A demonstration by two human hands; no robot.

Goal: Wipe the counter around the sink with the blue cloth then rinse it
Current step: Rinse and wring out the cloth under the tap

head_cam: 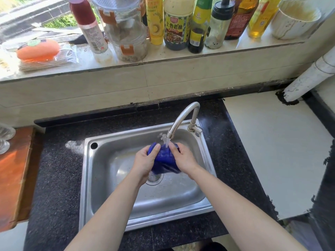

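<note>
Forearms point(112, 201) cross the near rim of the sink point(86, 178); left hand point(145, 161) and right hand point(184, 158), each grip curled round the bunched blue cloth point(164, 161), hold it beneath the running faucet point(181, 117), over the drain point(154, 178), so runoff stays in the basin.

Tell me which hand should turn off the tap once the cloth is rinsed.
Right. The tap handle sits at the sink rim's right rear corner, nearer the right hand; the left hand can probably keep gripping the blue cloth.
</note>
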